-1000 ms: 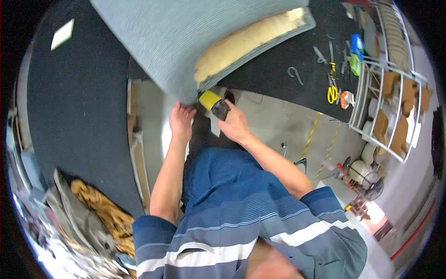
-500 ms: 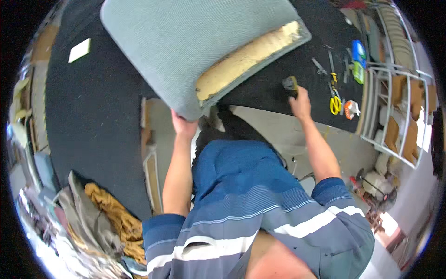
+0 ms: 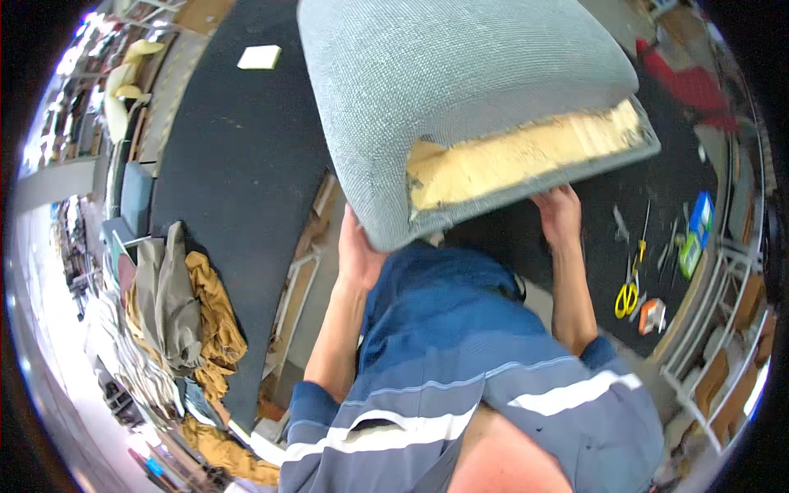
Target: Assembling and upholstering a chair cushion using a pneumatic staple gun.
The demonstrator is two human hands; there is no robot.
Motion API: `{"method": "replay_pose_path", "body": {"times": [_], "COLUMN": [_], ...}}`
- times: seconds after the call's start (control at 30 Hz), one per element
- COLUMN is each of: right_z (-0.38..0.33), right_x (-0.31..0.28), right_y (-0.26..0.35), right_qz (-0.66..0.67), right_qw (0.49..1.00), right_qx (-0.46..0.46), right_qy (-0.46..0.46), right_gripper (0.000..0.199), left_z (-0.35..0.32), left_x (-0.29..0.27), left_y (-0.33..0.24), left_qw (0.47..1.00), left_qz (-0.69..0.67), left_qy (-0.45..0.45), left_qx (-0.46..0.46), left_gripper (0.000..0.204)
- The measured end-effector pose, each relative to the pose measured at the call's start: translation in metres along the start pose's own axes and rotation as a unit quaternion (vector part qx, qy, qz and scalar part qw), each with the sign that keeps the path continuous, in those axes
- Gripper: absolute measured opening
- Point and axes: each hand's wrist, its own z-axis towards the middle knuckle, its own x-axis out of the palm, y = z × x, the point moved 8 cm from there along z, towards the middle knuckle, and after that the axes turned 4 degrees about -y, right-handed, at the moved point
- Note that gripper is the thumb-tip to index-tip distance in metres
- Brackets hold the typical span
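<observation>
A grey-blue upholstered seat cushion (image 3: 468,74) lies tilted over the black-covered table (image 3: 238,156), its near side towards me. Along that side the fabric is open and a pale yellow filling (image 3: 526,158) shows. My left hand (image 3: 360,261) is closed round the cushion's near left corner, fingers partly hidden behind it. Farther right, my right hand (image 3: 560,215) grips the lower near edge from beneath, its fingertips tucked under the fabric rim. No tool shows in either hand.
Right of the cushion lie yellow-handled scissors (image 3: 627,301), an orange-and-white object (image 3: 652,316), several slim tools and a blue-and-green package (image 3: 697,234). A pale block (image 3: 260,57) sits far left. Grey cloth (image 3: 168,304) and tan cloth (image 3: 215,316) drape at left; a metal rack (image 3: 715,403) stands right.
My right hand has left the dark tool it held above the table and now grips the cushion's near edge. The cushion has turned slightly and my view has shifted left.
</observation>
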Motion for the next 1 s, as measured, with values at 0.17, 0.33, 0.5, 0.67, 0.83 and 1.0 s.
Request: {"method": "replay_pose_path", "body": {"times": [0.17,0.33,0.5,0.67,0.83,1.0], "right_z": [-0.028,-0.021,-0.042,-0.012,0.007,0.011], "right_x": [0.116,0.230,0.320,0.419,0.444,0.455], "right_y": [0.145,0.221,0.293,0.314,0.322,0.325], "right_qz": [-0.006,-0.051,-0.350,-0.331,-0.353,-0.350], "right_qw": [0.976,0.922,0.625,0.479,0.453,0.441], "right_qx": [-0.164,-0.315,-0.696,-0.804,-0.806,-0.814], "right_qy": [0.147,0.218,-0.047,-0.122,-0.139,-0.144], "right_gripper": [0.062,0.075,0.051,0.037,0.032,0.032], "left_z": [-0.050,-0.025,-0.001,0.007,-0.073,-0.023], "left_x": [0.081,0.131,0.172,0.187,0.260,0.315], "left_y": [-0.094,-0.188,-0.272,-0.331,-0.408,-0.425], "left_qw": [0.985,0.958,0.925,0.865,0.492,0.534], "left_qz": [0.088,0.081,0.193,0.310,0.373,0.494], "left_qy": [0.127,0.171,0.056,-0.028,-0.133,0.044], "left_qx": [0.075,0.217,0.321,0.392,0.775,0.685], "left_gripper": [0.067,0.044,0.052,0.054,0.031,0.024]}}
